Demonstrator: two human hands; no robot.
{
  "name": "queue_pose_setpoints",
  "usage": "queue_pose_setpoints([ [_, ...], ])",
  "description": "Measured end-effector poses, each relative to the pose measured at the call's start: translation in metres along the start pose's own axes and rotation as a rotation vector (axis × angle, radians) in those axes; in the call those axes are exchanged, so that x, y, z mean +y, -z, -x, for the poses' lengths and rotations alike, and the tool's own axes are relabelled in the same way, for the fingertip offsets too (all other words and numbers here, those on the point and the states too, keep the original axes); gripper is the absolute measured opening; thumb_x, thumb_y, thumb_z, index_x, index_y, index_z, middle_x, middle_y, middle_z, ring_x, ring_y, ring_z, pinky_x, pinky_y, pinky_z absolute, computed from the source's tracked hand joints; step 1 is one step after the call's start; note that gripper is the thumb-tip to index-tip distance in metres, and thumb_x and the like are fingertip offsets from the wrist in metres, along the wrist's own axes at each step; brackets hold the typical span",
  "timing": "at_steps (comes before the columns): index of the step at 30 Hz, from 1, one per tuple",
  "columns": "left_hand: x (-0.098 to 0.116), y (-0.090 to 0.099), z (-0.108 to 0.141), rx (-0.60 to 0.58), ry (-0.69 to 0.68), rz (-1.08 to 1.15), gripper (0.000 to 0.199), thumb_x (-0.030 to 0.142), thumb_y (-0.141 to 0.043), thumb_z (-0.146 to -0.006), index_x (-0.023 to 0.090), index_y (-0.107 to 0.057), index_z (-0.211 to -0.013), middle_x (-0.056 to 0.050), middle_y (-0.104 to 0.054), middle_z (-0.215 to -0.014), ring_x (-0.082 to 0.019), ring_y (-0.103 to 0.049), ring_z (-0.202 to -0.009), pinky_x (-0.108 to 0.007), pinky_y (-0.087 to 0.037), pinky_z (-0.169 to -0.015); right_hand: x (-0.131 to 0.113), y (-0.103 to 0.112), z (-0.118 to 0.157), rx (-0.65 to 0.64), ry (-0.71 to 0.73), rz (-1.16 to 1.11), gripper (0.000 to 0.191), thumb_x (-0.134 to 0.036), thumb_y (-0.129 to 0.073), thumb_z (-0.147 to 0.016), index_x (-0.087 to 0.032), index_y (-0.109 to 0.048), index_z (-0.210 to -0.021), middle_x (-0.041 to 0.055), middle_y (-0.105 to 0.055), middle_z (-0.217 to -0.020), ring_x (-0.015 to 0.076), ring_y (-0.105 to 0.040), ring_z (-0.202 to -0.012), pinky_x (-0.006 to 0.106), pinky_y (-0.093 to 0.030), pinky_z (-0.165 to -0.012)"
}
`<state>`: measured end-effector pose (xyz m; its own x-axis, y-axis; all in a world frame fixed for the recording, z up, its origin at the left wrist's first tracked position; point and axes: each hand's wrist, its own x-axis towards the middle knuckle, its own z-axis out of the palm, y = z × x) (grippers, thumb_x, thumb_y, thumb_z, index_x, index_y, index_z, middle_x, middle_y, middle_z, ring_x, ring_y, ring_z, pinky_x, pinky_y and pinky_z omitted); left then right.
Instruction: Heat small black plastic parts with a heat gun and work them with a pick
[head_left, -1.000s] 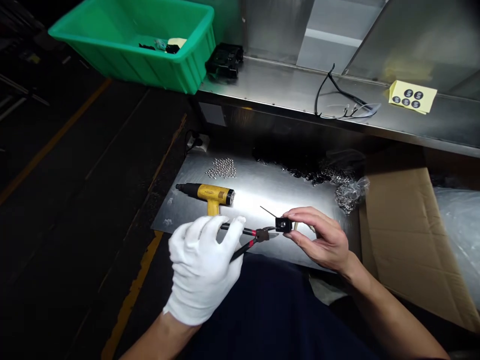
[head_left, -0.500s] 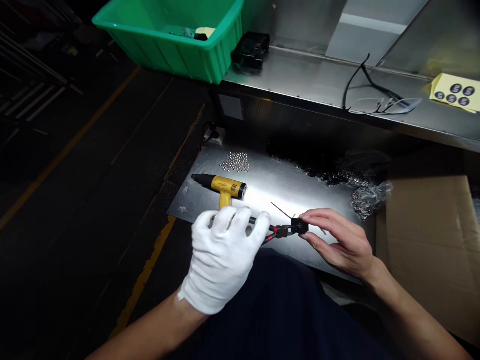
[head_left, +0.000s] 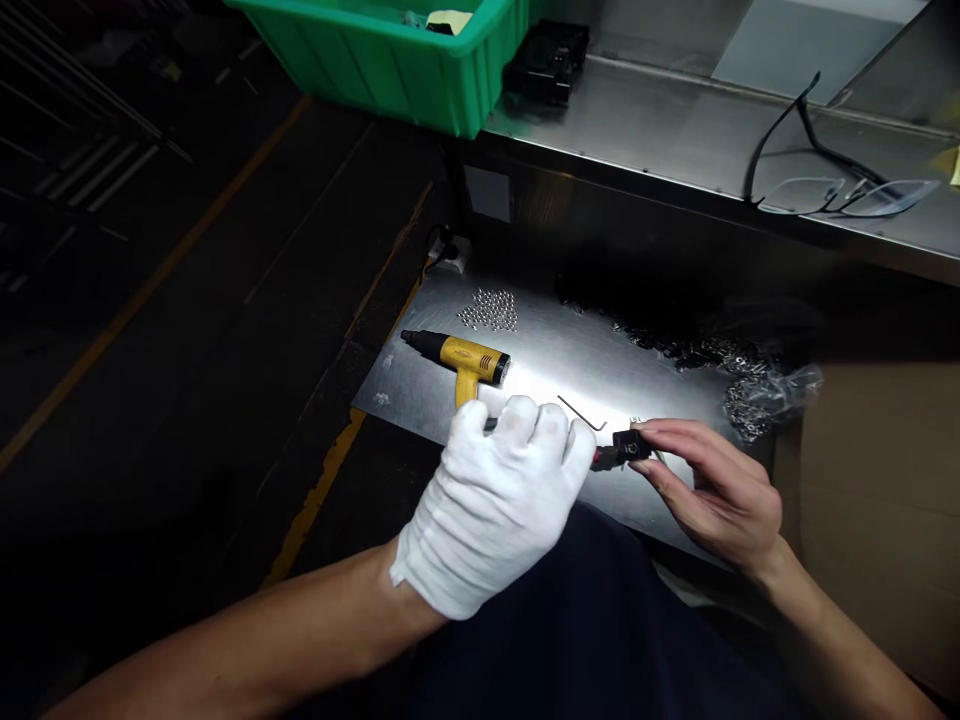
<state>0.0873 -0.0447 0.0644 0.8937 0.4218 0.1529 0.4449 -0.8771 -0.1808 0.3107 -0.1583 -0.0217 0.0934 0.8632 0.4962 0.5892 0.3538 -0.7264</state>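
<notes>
My left hand [head_left: 506,490], in a white glove, is closed around pliers [head_left: 606,458]. Only their dark jaws and a bit of red show past the fingers, and the jaws meet a small black block [head_left: 630,444]. Bare thumb and fingertips of my right hand [head_left: 712,490] pinch that block from the right side. Whether the jaws grip the block or only touch it, I cannot tell. Behind the hands, a thin hex key [head_left: 581,413] lies on the metal table [head_left: 540,345]. A yellow heat gun [head_left: 469,358] lies beyond my left hand.
Silver balls [head_left: 491,309] lie in a cluster near the table's far left. Small metal parts [head_left: 742,400] and a clear plastic bag [head_left: 795,385] are at the right, beside a cardboard box [head_left: 877,500]. The raised shelf [head_left: 660,120] holds a green bin [head_left: 390,75] and glasses [head_left: 832,190].
My left hand has closed further around the pliers, covering their handles. The camera view has shifted, and the whole hex key now shows behind the hands. My right hand still pinches the block.
</notes>
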Motion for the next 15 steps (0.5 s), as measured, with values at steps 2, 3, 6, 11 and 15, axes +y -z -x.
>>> queue_pose_setpoints([
  [2,0.002,-0.003,-0.002,-0.011,-0.006,0.014,0.028,0.004,-0.05,-0.095,0.019,-0.068,-0.112,-0.007,-0.065,-0.092,-0.025,-0.058,-0.081,-0.04,-0.033,-0.068,0.0,-0.001,0.002,0.003,-0.03,-0.013,0.058,0.004,-0.081,-0.08,-0.022,-0.073,-0.132,0.011,-0.077,-0.115,0.0271,-0.074,-0.104,0.042,-0.064,-0.086],
  [3,0.003,-0.006,-0.003,-0.029,-0.001,0.033,0.026,0.005,-0.05,-0.096,0.019,-0.067,-0.109,-0.007,-0.065,-0.091,-0.025,-0.058,-0.081,-0.04,-0.033,-0.068,0.0,-0.002,0.004,0.002,-0.046,-0.021,0.057,0.003,-0.081,-0.081,-0.022,-0.073,-0.131,0.0103,-0.077,-0.114,0.0267,-0.074,-0.104,0.042,-0.063,-0.087],
  [6,0.003,-0.017,-0.003,-0.109,0.032,0.114,0.021,0.011,-0.049,-0.097,0.021,-0.066,-0.105,-0.006,-0.063,-0.087,-0.027,-0.059,-0.08,-0.04,-0.031,-0.067,0.002,-0.006,0.008,-0.021,-0.113,-0.041,0.048,-0.001,-0.08,-0.084,-0.023,-0.075,-0.126,0.0084,-0.079,-0.108,0.0256,-0.075,-0.1,0.043,-0.062,-0.088],
  [11,0.0,-0.048,0.01,-0.279,0.092,0.302,0.01,0.026,-0.063,-0.092,0.022,-0.067,-0.1,-0.007,-0.064,-0.085,-0.028,-0.059,-0.081,-0.038,-0.035,-0.07,0.01,-0.02,0.004,-0.078,-0.262,-0.096,0.026,-0.013,-0.079,-0.09,-0.024,-0.078,-0.114,0.0057,-0.08,-0.098,0.022,-0.076,-0.084,0.036,-0.063,-0.072],
  [15,0.004,-0.073,0.029,-0.322,0.314,0.68,0.013,0.021,-0.057,-0.094,0.022,-0.07,-0.097,-0.004,-0.065,-0.083,-0.021,-0.06,-0.077,-0.033,-0.042,-0.071,-0.001,-0.016,-0.013,-0.021,-0.352,-0.112,0.033,-0.021,-0.077,-0.092,-0.026,-0.074,-0.125,0.0043,-0.082,-0.101,0.0222,-0.078,-0.084,0.037,-0.064,-0.074],
])
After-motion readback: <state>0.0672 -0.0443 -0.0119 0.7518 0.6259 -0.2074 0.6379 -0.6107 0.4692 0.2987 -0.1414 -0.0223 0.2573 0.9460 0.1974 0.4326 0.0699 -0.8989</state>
